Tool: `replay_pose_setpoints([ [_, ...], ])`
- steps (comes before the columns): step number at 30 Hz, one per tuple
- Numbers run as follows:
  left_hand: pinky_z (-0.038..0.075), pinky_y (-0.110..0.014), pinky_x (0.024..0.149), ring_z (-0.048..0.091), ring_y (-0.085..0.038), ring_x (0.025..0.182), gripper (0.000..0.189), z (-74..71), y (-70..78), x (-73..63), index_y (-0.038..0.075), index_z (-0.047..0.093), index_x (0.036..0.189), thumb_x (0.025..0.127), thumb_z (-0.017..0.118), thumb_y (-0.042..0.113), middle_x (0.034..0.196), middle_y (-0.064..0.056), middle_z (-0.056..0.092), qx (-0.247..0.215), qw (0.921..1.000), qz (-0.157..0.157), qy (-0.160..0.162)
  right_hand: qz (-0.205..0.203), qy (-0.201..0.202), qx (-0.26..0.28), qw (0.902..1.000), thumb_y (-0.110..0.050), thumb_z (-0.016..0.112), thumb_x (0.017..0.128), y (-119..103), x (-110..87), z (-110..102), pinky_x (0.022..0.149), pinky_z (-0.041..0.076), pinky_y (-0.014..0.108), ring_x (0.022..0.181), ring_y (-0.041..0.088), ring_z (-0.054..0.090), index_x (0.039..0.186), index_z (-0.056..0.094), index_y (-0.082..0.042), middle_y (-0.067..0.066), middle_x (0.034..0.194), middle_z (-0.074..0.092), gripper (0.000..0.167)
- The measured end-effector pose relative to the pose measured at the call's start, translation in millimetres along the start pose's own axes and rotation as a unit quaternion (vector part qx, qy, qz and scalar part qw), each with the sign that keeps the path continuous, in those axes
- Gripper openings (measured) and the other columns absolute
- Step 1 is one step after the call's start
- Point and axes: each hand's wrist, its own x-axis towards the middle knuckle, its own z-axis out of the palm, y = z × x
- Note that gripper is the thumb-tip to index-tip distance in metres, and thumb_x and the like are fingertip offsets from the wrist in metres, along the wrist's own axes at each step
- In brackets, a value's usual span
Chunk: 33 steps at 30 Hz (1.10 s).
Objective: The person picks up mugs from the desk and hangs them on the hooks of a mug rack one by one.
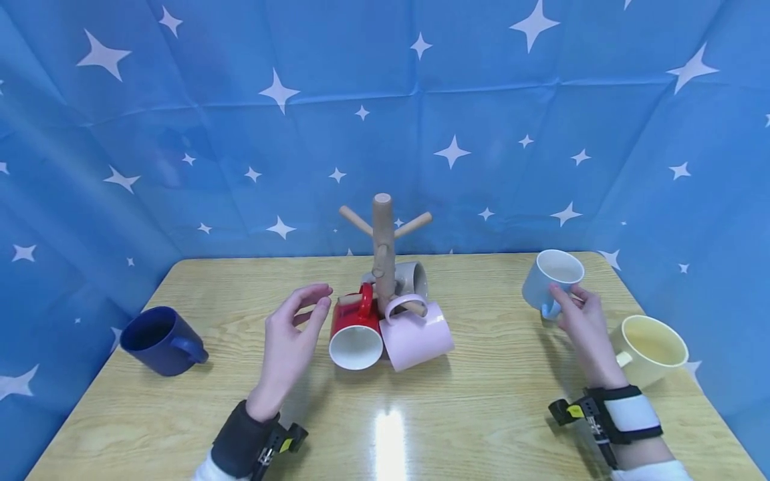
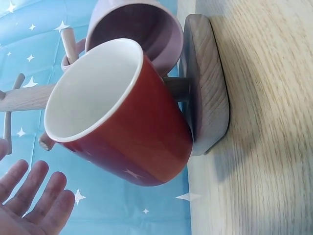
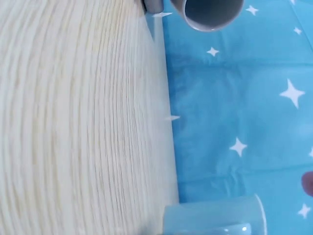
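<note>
Head: my left hand point(image 1: 291, 342), thumb and fingers apart, near red mug point(image 1: 355, 323); my right hand point(image 1: 585, 327) at pale-blue mug point(image 1: 536, 288), near table's point(image 1: 481, 374) back edge, grip: cannot tell. Left wrist: gap, hand to mug. Right wrist: wide gap beside pale-blue mug.

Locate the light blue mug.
In the head view, the light blue mug is on the right, by the right hand, farther back than the yellow mug.

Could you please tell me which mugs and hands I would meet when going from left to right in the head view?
Dark blue mug, left hand, red mug, pink mug, light blue mug, right hand, yellow mug. The grey mug is left out, because it overlaps others.
</note>
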Motion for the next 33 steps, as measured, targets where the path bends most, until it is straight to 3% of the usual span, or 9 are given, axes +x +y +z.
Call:
replay_pose_setpoints([
  [8, 0.055, -0.015, 0.092, 0.072, -0.027, 0.115, 0.027, -1.0, 1.5, 0.6, 0.008, 0.072, 0.127, 0.101, 0.070, 0.013, 0.125, -0.010, 0.078, 0.000, 1.0000, 0.001, -0.004, 0.017, -0.046, 0.004, 0.9988, -0.055, 0.031, 0.109, 3, 2.1, 0, 0.117, 0.036, 0.042, 0.158, 0.034, 0.021, 0.165, 0.005, 0.006, 0.024, 0.175, 0.010, 0.088],
  [11, 0.055, -0.016, 0.092, 0.072, -0.027, 0.115, 0.026, -0.9, 1.8, 0.8, 0.007, 0.072, 0.127, 0.101, 0.070, 0.013, 0.124, -0.010, 0.078, -0.001, 1.0000, 0.002, -0.005, 0.014, -0.046, 0.001, 0.9988, -0.056, 0.034, 0.109, 6, 2.0, 1, 0.112, 0.039, 0.039, 0.146, 0.030, 0.037, 0.161, 0.024, 0.002, 0.024, 0.161, 0.035, 0.079],
  [12, 0.055, -0.016, 0.092, 0.072, -0.027, 0.115, 0.026, -0.9, 1.8, 0.7, 0.007, 0.072, 0.127, 0.101, 0.069, 0.013, 0.124, -0.010, 0.078, -0.001, 1.0000, 0.002, -0.005, 0.011, -0.044, -0.002, 0.9989, -0.056, 0.035, 0.109, 7, 2.2, 1, 0.108, 0.041, 0.036, 0.134, 0.026, 0.046, 0.154, 0.036, -0.001, 0.018, 0.147, 0.048, 0.071],
  [14, 0.056, -0.016, 0.092, 0.072, -0.027, 0.115, 0.026, -0.8, 1.8, 0.6, 0.007, 0.072, 0.126, 0.101, 0.069, 0.012, 0.124, -0.010, 0.078, -0.001, 1.0000, 0.001, -0.004, 0.008, -0.046, -0.010, 0.9989, -0.058, 0.037, 0.109, 10, 2.5, 2, 0.097, 0.042, 0.031, 0.108, 0.016, 0.049, 0.131, 0.051, -0.009, 0.002, 0.122, 0.051, 0.056],
  [17, 0.056, -0.016, 0.092, 0.072, -0.027, 0.115, 0.025, -0.9, 2.1, 0.6, 0.007, 0.072, 0.126, 0.101, 0.069, 0.012, 0.124, -0.010, 0.078, -0.002, 1.0000, -0.002, -0.004, 0.005, -0.052, -0.016, 0.9985, -0.060, 0.039, 0.108, 13, 3.7, 2, 0.091, 0.038, 0.030, 0.099, 0.012, 0.041, 0.110, 0.053, -0.014, -0.005, 0.116, 0.045, 0.048],
  [21, 0.055, -0.016, 0.093, 0.072, -0.026, 0.115, 0.026, -1.6, 2.9, 0.5, 0.008, 0.072, 0.126, 0.102, 0.069, 0.012, 0.124, -0.010, 0.078, -0.003, 1.0000, -0.005, -0.004, -0.001, -0.064, -0.016, 0.9978, -0.061, 0.035, 0.108, 15, 5.1, 5, 0.114, 0.036, 0.045, 0.130, 0.023, 0.037, 0.119, 0.053, -0.008, 0.012, 0.145, 0.039, 0.057],
  [24, 0.056, -0.017, 0.093, 0.072, -0.025, 0.115, 0.025, -2.5, 4.0, 0.5, 0.008, 0.072, 0.127, 0.102, 0.068, 0.012, 0.125, -0.010, 0.078, -0.002, 1.0000, -0.008, -0.005, -0.009, -0.068, -0.008, 0.9976, -0.060, 0.034, 0.109, 16, 5.4, 6, 0.123, 0.032, 0.050, 0.136, 0.024, 0.037, 0.117, 0.054, -0.006, 0.017, 0.149, 0.037, 0.058],
  [29, 0.057, -0.023, 0.095, 0.071, -0.024, 0.117, 0.025, -3.4, 5.9, 1.0, 0.009, 0.072, 0.127, 0.103, 0.068, 0.013, 0.126, -0.009, 0.078, -0.004, 0.9999, -0.013, -0.007, -0.023, -0.072, -0.010, 0.9971, -0.060, 0.033, 0.109, 19, 5.8, 7, 0.109, 0.041, 0.029, 0.118, 0.007, 0.048, 0.122, 0.055, -0.006, -0.007, 0.118, 0.055, 0.060],
  [33, 0.057, -0.022, 0.095, 0.071, -0.024, 0.118, 0.026, -3.4, 6.8, 0.3, 0.009, 0.072, 0.127, 0.102, 0.068, 0.014, 0.126, -0.009, 0.077, -0.005, 0.9999, -0.012, -0.009, -0.036, -0.057, -0.024, 0.9974, -0.058, 0.031, 0.110, 21, 5.9, 7, 0.097, 0.044, 0.018, 0.110, 0.002, 0.049, 0.127, 0.052, -0.003, -0.019, 0.096, 0.057, 0.061],
])
